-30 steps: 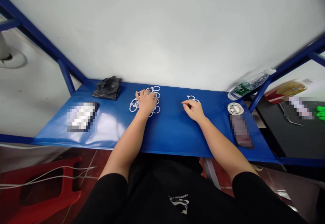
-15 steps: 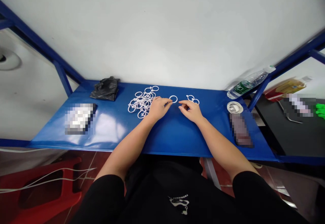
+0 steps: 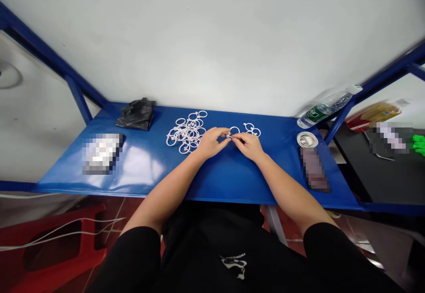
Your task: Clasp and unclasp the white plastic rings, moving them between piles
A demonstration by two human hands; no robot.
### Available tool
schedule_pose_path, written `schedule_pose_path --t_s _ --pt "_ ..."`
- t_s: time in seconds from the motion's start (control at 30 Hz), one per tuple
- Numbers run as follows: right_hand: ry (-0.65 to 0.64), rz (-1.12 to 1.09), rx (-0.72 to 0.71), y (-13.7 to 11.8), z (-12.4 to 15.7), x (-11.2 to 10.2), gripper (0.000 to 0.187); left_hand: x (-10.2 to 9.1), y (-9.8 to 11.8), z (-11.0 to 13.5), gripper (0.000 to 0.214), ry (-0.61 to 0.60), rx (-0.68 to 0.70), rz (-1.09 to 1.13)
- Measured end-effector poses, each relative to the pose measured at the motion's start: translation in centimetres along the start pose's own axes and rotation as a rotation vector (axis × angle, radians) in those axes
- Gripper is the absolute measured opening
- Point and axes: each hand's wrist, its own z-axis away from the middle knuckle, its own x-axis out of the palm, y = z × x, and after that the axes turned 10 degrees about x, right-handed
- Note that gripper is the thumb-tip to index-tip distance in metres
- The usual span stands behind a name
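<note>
Between my hands is a white ring (image 3: 235, 129), the kind used on a curtain rod, with a small white piece at its near side. My left hand (image 3: 212, 142) pinches it from the left, thumb and forefinger closed at its near edge. The fingertips of my right hand (image 3: 249, 145) close on the same spot from the right; they partly hide the small piece. A pile of white rings (image 3: 186, 133) lies just left of my left hand. Beyond my right hand, a few more white rings (image 3: 255, 131) rest on the table.
On the blue table (image 3: 226, 178) sit a crumpled black bag (image 3: 137, 113) at back left and a blurred-out box (image 3: 102, 153) at left. To the right are a water bottle (image 3: 327, 108), a coiled white cable (image 3: 307, 140) and a blurred phone-like object (image 3: 314, 169). A red stool (image 3: 89, 235) stands below.
My hands have come together. The ring in my left hand has moved slightly right, and my right fingertips, apart from it before, now meet at its near edge.
</note>
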Motion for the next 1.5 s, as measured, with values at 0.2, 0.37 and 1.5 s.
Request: schedule_pose_path --t_s 0.2,0.37,1.5 --pt "0.019 -0.020 -0.006 0.0 0.0 0.0 0.022 0.2 0.0 0.0 0.016 -0.008 -0.063 -0.002" --pt "0.020 -0.041 -0.030 0.1 0.0 0.1 0.019 0.5 -0.3 0.0 0.020 -0.006 -0.160 0.032" --pt "-0.085 -0.146 0.058 -1.0 -0.1 -0.4 0.022 0.1 -0.5 0.2 0.023 -0.190 0.014 -0.055"
